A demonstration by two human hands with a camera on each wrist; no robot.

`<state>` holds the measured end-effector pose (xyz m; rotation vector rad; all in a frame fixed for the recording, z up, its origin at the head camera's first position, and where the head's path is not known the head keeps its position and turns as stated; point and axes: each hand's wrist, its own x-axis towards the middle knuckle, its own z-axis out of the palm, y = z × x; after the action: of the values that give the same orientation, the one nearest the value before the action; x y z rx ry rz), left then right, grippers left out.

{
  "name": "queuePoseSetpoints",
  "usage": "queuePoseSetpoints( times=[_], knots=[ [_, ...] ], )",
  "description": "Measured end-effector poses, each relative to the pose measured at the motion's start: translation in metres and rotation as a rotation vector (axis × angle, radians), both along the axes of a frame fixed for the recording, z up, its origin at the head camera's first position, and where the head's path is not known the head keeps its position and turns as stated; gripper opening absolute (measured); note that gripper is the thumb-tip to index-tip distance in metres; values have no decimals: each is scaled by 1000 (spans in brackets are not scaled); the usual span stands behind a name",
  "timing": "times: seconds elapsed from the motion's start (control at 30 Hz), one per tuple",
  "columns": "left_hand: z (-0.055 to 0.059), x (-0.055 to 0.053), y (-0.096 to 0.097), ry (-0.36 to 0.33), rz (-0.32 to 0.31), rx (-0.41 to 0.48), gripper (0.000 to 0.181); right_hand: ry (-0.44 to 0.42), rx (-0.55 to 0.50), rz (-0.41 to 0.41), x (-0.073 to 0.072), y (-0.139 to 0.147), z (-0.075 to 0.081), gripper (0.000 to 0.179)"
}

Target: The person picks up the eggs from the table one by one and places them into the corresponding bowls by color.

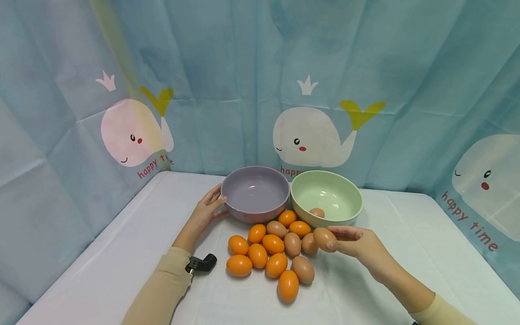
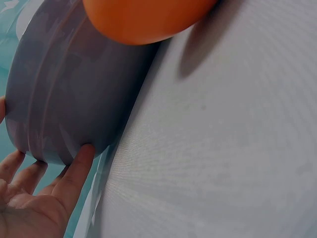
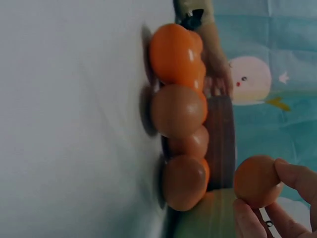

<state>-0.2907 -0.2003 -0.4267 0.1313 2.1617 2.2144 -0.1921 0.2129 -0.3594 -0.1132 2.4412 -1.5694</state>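
My right hand (image 1: pixel 361 246) pinches a brown egg (image 1: pixel 324 239) between thumb and fingers, just in front of the green bowl (image 1: pixel 349 212). In the right wrist view the same brown egg (image 3: pixel 257 181) is held at the fingertips, raised off the table. Another brown egg (image 1: pixel 317 212) lies inside the green bowl. My left hand (image 1: pixel 204 212) rests on the left side of the purple bowl (image 1: pixel 255 192), fingers spread along its outer wall. The left wrist view shows these fingers (image 2: pixel 74 173) fairly straight against the bowl. Nothing is seen inside the purple bowl.
In front of the bowls lie several orange eggs (image 1: pixel 257 256) and several brown eggs (image 1: pixel 303 269), close together on the white tablecloth (image 1: pixel 243 302). The two bowls stand side by side near the back edge. Behind them hangs a blue whale-print curtain (image 1: pixel 215 90).
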Motion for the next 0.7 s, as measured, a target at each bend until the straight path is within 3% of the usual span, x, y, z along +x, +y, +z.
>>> queuePoseSetpoints(
  times=[0.37,0.7],
  knots=[
    [0,-1,0,-9,4,-13,69,25,-62,-18,-23,-2,20,63],
    [0,0,0,-2,2,-14,70,46,-105,-26,-48,-2,26,64]
  ],
)
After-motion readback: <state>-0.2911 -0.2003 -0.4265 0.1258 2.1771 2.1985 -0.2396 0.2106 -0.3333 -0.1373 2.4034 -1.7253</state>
